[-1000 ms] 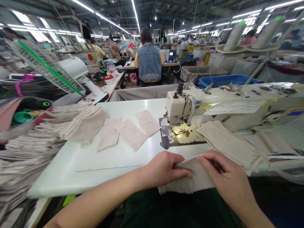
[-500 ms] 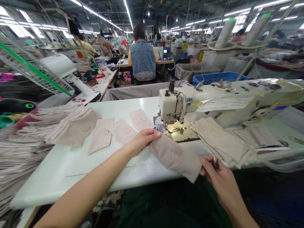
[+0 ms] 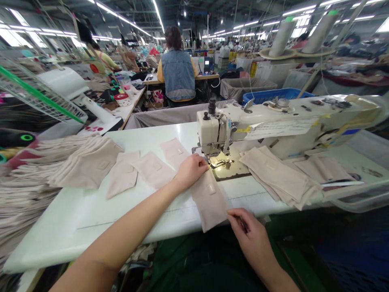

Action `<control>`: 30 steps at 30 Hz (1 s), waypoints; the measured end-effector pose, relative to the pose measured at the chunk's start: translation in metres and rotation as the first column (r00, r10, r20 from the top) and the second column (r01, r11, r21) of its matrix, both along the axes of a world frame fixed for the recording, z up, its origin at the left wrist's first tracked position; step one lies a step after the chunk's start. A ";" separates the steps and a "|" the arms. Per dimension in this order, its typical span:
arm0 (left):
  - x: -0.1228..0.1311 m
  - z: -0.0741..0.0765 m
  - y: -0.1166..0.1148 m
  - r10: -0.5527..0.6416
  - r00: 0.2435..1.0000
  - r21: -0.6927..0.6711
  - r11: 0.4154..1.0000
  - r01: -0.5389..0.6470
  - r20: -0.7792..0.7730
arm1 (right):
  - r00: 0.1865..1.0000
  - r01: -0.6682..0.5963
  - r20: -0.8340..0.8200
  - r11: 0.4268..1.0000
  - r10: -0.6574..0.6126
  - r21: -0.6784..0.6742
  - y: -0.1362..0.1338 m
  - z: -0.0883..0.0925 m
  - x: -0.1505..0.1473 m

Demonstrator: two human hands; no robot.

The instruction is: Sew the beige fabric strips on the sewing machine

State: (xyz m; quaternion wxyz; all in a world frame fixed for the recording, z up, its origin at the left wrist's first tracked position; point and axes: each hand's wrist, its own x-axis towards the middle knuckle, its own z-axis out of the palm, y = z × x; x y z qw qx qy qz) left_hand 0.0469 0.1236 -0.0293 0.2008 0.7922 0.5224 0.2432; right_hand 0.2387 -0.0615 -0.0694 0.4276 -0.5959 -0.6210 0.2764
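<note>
Beige fabric strip (image 3: 208, 200) nearer the presser foot (image 3: 220, 162), left fingers (image 3: 197, 162) flat on it, right fingers (image 3: 235, 217) pinching snips (image 3: 243, 224)

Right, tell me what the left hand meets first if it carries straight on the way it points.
The left hand would most likely meet the sewing machine's presser foot first. Depth is unclear from this view, so it might pass just above that and reach the machine head instead.

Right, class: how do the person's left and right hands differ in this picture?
The left hand lies flat on the far end of the beige fabric strip, near the sewing machine; the right hand sits at the strip's near edge, pinching a small dark tool. Both are bare.
</note>
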 end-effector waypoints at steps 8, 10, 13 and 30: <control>0.007 0.002 0.012 -0.007 0.998 -0.049 0.999 0.004 -0.065 | 0.941 -0.267 0.279 0.927 0.192 0.265 0.007 0.003 0.006; 0.008 0.001 0.015 0.028 0.996 -0.049 0.998 -0.032 -0.083 | 0.923 -0.285 0.341 0.914 0.180 0.288 0.009 0.001 0.006; 0.010 0.001 0.019 0.058 0.992 -0.051 0.997 -0.064 -0.108 | 0.917 -0.289 0.363 0.903 0.166 0.316 0.012 -0.004 0.005; 0.010 -0.002 0.022 0.077 0.989 -0.001 0.997 -0.078 -0.125 | 0.841 -0.350 0.506 0.906 0.191 0.239 0.016 0.007 -0.001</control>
